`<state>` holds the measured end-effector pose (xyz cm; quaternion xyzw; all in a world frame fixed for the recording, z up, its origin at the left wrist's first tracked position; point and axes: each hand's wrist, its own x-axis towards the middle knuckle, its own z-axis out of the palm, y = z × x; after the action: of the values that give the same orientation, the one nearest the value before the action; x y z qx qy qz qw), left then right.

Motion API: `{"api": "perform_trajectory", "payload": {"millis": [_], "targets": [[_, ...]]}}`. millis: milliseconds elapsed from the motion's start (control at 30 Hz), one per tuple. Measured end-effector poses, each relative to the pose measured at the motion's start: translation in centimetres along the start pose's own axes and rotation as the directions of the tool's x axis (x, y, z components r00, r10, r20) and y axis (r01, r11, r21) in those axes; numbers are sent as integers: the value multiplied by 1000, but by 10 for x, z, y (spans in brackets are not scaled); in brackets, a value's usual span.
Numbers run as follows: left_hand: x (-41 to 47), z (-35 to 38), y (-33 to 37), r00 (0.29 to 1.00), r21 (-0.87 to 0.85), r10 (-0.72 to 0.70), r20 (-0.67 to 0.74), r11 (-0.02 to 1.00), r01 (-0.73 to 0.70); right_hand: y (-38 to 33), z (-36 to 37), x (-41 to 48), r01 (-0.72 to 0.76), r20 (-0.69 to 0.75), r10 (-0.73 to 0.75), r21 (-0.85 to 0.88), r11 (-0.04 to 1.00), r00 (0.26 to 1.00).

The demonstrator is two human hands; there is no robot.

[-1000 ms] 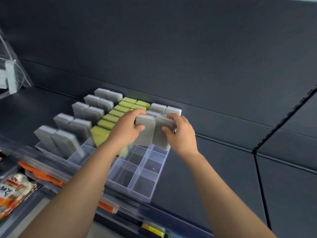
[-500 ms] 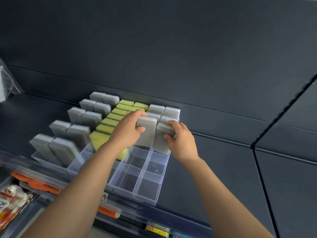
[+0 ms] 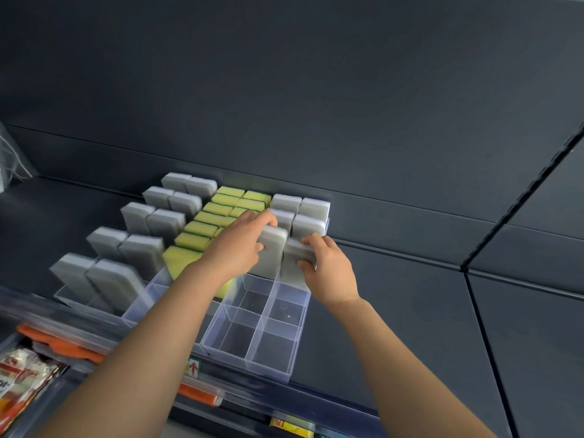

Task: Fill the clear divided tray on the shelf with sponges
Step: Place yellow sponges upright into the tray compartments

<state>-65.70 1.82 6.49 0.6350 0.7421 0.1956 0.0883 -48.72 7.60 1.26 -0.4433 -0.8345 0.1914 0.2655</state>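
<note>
At the far left edge a scrap of crinkled clear plastic [image 3: 11, 159] hangs above the dark shelf [image 3: 410, 311]. Below the shelf's front rail, at the lower left, lie blurred red-and-white packets [image 3: 22, 374] and an orange strip [image 3: 60, 339]. On the shelf, two columns of grey sponges [image 3: 104, 279] stand on end in clear compartments, running from the front towards the dark back panel [image 3: 316, 90]. Just beside them on the right are two closely packed columns of yellow sponges [image 3: 202, 230]. The nearest of these is partly hidden by the left forearm.

The left hand [image 3: 237, 251] has its fingers curled over the top of an upright grey sponge [image 3: 273, 257], with the thumb on the near face. Touching this on the right stands a second grey sponge [image 3: 290, 270]. The right hand [image 3: 331, 273] pinches its top edge between thumb and curled fingers. Both have their lower ends down in the clear tray [image 3: 271, 369], side by side in the third row from the back. Behind them the rear grey sponges [image 3: 300, 207] fill the two back rows.

The tray sits at the right end of the line, with its front wall at the shelf's edge. Its four nearest compartments show the dark shelf through their clear floors. On the rail below are a small label with a red arrow [image 3: 192, 368] and, further right, a yellow tag [image 3: 290, 430].
</note>
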Motion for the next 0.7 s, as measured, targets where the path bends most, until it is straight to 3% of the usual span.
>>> {"api": "perform_trajectory", "payload": {"millis": [300, 533, 700], "targets": [[8, 17, -4, 998, 285, 49, -43, 958, -35, 2, 2, -2, 21, -45, -23, -38, 999, 999], [9, 21, -6, 990, 206, 127, -69, 972, -110, 0, 6, -4, 48, -109, -61, -113, 992, 992], [6, 19, -10, 990, 252, 129, -54, 961, -112, -2, 7, -8, 47, -120, -66, -155, 987, 991]]}}
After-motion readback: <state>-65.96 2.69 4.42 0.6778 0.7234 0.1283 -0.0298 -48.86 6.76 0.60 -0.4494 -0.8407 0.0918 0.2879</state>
